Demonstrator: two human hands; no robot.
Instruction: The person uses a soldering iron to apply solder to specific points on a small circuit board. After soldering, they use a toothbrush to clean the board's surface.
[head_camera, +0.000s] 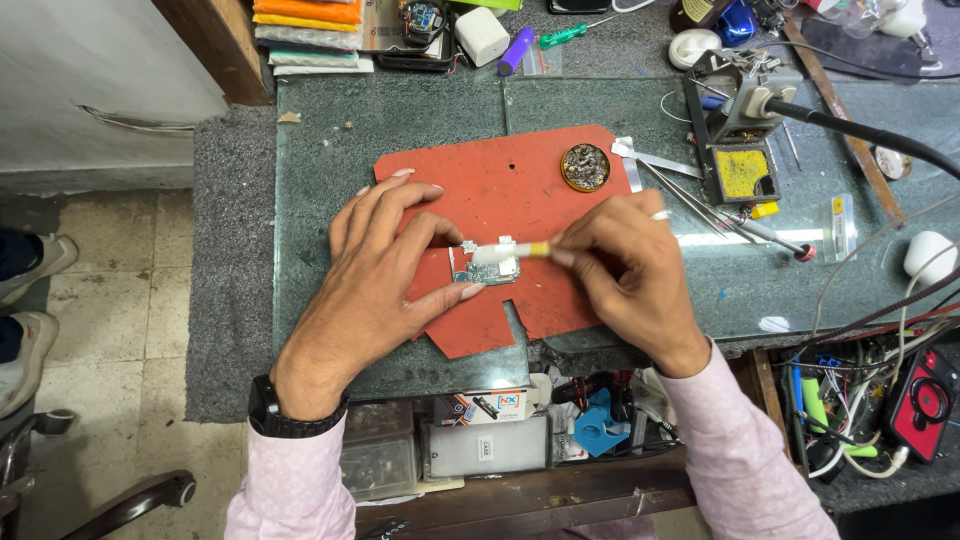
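Looking down at the middle of the frame, we see the left hand (385, 262) spread fairly wide over a red mat (520, 200), its thumb and forefinger pressing the edges of a small circuit board (486, 268) that lies flat on the mat, just left of centre. The other fingers fan out and rest on the mat. A black wristwatch (272, 412) sits on that wrist, above a pale pink sleeve. The right hand (628, 268) is curled narrow, fingers pinched around a thin white and yellow tool (525, 249) whose tip meets the upper edge of the board; what kind of tool it is we cannot tell, since the fingers hide most of it. A ring shows on one finger. In the upper middle of the frame a round tin of brass wool (585, 167) rests on the mat's corner. To the upper right stands a soldering iron holder (742, 135) with a yellow sponge, and tweezers (690, 195) lie beside it on the glass tabletop (330, 150).
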